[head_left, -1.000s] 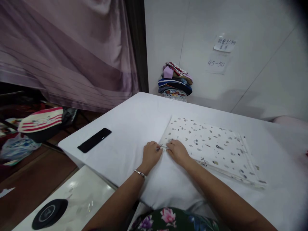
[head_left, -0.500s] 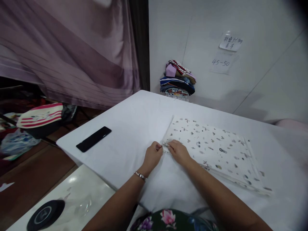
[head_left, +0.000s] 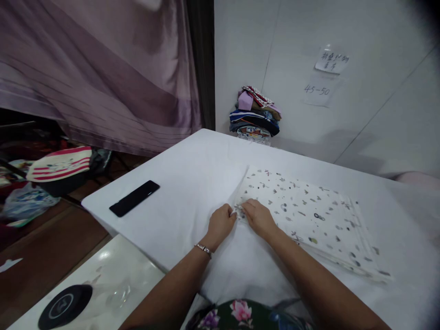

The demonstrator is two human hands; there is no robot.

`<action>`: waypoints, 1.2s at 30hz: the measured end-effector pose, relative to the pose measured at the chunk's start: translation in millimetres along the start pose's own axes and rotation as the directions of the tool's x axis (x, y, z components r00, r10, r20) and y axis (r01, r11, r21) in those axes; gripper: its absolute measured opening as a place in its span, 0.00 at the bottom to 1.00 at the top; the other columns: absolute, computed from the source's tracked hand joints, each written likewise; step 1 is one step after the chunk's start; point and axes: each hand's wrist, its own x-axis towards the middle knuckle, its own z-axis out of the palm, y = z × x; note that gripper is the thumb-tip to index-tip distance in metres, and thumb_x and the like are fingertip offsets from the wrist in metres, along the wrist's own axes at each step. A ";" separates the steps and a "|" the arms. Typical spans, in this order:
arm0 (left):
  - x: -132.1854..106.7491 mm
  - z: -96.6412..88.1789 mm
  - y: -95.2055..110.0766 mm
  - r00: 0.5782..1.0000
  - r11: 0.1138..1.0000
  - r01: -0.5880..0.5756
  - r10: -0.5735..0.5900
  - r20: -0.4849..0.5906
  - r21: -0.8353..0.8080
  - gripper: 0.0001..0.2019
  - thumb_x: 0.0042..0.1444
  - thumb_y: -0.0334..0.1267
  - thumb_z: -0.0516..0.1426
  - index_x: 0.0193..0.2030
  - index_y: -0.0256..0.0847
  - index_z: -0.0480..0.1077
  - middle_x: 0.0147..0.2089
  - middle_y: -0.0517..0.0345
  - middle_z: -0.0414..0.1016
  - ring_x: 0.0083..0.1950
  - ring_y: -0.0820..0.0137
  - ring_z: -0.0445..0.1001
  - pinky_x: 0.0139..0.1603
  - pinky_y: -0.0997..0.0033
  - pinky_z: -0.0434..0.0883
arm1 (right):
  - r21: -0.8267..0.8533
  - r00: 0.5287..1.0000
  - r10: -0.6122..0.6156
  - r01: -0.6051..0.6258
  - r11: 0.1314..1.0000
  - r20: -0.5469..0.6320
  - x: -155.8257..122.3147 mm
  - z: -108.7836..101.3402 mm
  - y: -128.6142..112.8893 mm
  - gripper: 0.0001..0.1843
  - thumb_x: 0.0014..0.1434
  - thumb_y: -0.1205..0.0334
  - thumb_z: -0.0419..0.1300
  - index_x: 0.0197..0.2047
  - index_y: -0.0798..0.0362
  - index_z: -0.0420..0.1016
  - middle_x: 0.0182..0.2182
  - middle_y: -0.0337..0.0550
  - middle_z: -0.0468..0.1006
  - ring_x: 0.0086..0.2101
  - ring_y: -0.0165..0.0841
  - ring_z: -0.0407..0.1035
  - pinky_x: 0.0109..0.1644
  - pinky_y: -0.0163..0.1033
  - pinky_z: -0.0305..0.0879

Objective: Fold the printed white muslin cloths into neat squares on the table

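A white cloth (head_left: 299,211) with small printed motifs lies folded in a flat rectangle on the white-covered table (head_left: 178,183). At its near left corner, my left hand (head_left: 222,223) is closed, with thumb and fingers pinching the cloth's edge. Close beside it my right hand (head_left: 258,217) also pinches the same corner, its fingers bent over the fabric. A small gathered bit of cloth shows between the two hands. The fingertips partly cover what they grip. A bracelet (head_left: 204,250) circles my left wrist.
A black phone (head_left: 134,198) lies on the table's left side. Folded clothes (head_left: 255,112) are stacked by the far edge, against the wall. A black round object (head_left: 65,306) sits on a lower white surface at the front left. A striped cloth item (head_left: 60,164) is beyond the table's left edge.
Both hands have shifted very slightly right and stay at the cloth's corner. The left hand has moved in closer against the edge. The view has shifted a little; the cloth remains flat.
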 end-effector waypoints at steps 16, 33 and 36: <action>6.6 6.5 -17.7 1.000 0.844 0.023 -0.009 0.029 -0.536 0.09 0.53 0.38 0.52 0.41 0.41 0.66 0.28 0.64 0.73 0.23 0.75 0.67 0.27 0.74 0.64 | 0.001 1.000 -0.019 0.019 1.000 0.010 -3.9 10.1 -9.4 0.08 0.62 0.60 0.53 0.38 0.54 0.71 0.37 0.47 0.71 0.38 0.37 0.63 0.42 0.40 0.60; 6.7 6.4 4.8 0.993 0.995 -0.096 0.093 -0.068 -0.038 0.06 0.49 0.34 0.55 0.23 0.41 0.61 0.27 0.59 0.66 0.33 0.68 0.67 0.37 0.68 0.64 | 0.180 0.986 0.012 0.019 0.983 -0.166 -0.6 -3.7 0.7 0.08 0.63 0.63 0.48 0.34 0.52 0.66 0.33 0.44 0.70 0.35 0.35 0.63 0.40 0.40 0.61; 11.2 6.0 4.7 0.995 0.863 0.097 -0.092 0.034 -0.495 0.07 0.47 0.33 0.55 0.22 0.41 0.59 0.22 0.64 0.64 0.27 0.72 0.68 0.33 0.71 0.66 | 0.124 0.985 -0.008 0.029 0.992 -0.172 1.1 -12.7 2.8 0.08 0.63 0.63 0.48 0.34 0.52 0.66 0.34 0.45 0.70 0.36 0.36 0.63 0.41 0.40 0.60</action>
